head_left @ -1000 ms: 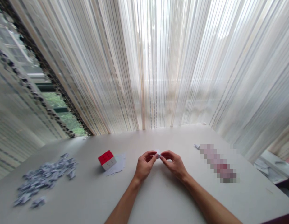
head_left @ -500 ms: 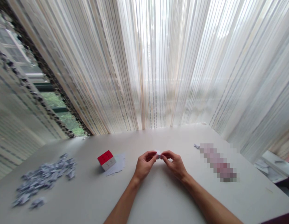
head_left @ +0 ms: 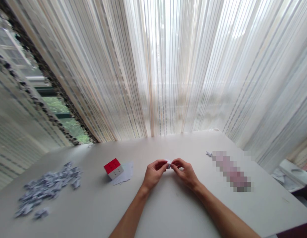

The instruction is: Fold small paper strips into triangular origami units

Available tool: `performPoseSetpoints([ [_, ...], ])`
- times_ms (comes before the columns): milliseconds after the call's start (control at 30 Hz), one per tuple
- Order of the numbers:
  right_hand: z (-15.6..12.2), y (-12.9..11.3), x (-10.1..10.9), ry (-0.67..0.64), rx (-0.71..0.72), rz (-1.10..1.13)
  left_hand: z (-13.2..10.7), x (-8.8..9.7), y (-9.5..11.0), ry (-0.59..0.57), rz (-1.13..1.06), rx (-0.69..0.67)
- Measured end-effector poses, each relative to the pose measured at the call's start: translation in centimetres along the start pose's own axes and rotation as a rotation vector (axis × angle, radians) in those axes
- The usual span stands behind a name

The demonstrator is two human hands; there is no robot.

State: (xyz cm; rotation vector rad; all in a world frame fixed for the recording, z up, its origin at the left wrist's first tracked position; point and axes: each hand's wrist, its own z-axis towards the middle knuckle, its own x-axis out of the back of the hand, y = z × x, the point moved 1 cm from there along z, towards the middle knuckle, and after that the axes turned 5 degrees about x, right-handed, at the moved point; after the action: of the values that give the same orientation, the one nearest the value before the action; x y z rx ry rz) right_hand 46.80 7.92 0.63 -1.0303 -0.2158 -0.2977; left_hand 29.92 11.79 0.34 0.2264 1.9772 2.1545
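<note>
A small piece of white paper [head_left: 168, 163] is pinched between my two hands above the middle of the table. My left hand [head_left: 154, 173] grips its left side with thumb and fingertips. From the right, the thumb and forefinger of my right hand [head_left: 185, 172] close on the other side. Most of the paper is hidden by the fingers, so its exact folds cannot be made out. To the left, a red and white puzzle cube [head_left: 114, 168] rests partly on some flat paper sheets [head_left: 126, 173].
A heap of small folded paper pieces [head_left: 48, 185] lies on the left of the white table [head_left: 165, 211]. On the right is a blurred-out pinkish object [head_left: 231, 170], with a small folded paper piece [head_left: 209, 154] at its far end. Sheer striped curtains [head_left: 165, 82] hang along the back edge.
Both hands stay in nearly the same place, still pinching the paper, whose visible part looks slightly different between the fingertips. The view has shifted very slightly.
</note>
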Motion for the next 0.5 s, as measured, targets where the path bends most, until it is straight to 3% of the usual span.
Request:
performPoseSetpoints([
  [500, -0.01, -0.15, -0.05, 0.006, 0.022, 0.004, -0.02, 0.06, 0.11, -0.099, -0.006, 0.01],
])
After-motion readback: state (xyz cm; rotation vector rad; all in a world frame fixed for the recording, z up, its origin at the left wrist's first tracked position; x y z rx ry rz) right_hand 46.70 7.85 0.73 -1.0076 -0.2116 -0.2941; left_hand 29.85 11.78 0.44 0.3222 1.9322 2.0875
